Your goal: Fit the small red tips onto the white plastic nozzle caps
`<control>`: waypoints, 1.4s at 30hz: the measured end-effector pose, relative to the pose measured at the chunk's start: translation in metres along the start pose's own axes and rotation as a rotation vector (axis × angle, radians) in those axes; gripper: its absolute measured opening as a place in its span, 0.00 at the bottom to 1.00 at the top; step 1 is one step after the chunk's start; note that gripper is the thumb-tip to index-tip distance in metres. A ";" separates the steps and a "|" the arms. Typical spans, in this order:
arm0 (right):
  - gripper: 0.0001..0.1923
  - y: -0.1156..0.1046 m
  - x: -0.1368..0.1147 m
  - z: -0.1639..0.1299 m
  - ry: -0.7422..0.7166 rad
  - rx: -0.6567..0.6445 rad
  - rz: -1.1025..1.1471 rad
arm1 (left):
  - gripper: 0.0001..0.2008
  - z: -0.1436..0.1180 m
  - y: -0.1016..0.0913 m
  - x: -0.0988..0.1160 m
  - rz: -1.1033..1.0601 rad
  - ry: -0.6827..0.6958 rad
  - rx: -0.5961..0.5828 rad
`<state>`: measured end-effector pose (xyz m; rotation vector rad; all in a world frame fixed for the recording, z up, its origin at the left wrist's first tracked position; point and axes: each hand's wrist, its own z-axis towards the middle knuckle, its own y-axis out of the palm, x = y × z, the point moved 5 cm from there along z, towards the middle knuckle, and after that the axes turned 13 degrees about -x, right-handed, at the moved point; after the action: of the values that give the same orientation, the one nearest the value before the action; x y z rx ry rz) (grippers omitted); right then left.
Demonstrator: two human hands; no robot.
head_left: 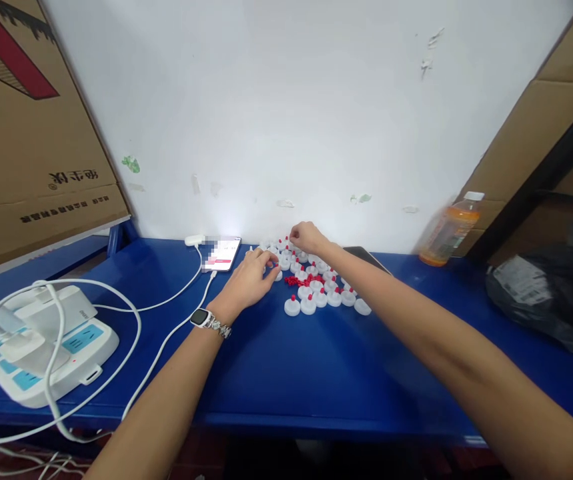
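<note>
A cluster of round white plastic caps (308, 307), many with small red tips, covers the desk in front of me. Among them lies a pile of small red pieces (305, 280). My left hand (255, 272), a watch on its wrist, is at the cluster's left edge. Its fingers and thumb curl around a white cap, with a bit of red between the fingertips. Over the far side of the cluster, my right hand (307, 237) is closed in a pinch near a red-tipped cap. Its fingers hide whatever is in them.
A lit phone (223, 255) with a white cable lies left of the caps. A power strip (89, 353) with looping cables fills the left. Behind my right forearm is a dark flat object (366, 257). An orange drink bottle (451, 230) and black plastic bag (556, 287) stand right.
</note>
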<state>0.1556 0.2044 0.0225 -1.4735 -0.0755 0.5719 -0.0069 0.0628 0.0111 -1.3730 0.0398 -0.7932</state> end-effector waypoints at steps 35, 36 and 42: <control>0.12 -0.010 -0.062 -0.060 -0.144 0.041 0.383 | 0.23 -0.008 -0.019 -0.007 0.016 -0.040 0.140; 0.13 -0.011 -0.063 -0.069 -0.164 0.043 0.452 | 0.22 -0.007 -0.018 -0.005 -0.014 -0.014 0.115; 0.14 -0.007 -0.062 -0.107 -0.164 0.046 0.290 | 0.19 -0.005 -0.014 -0.008 -0.148 0.030 -0.037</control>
<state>0.1459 0.0812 0.0341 -1.3998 0.0240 0.9243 -0.0213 0.0629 0.0188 -1.4111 -0.0238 -0.9405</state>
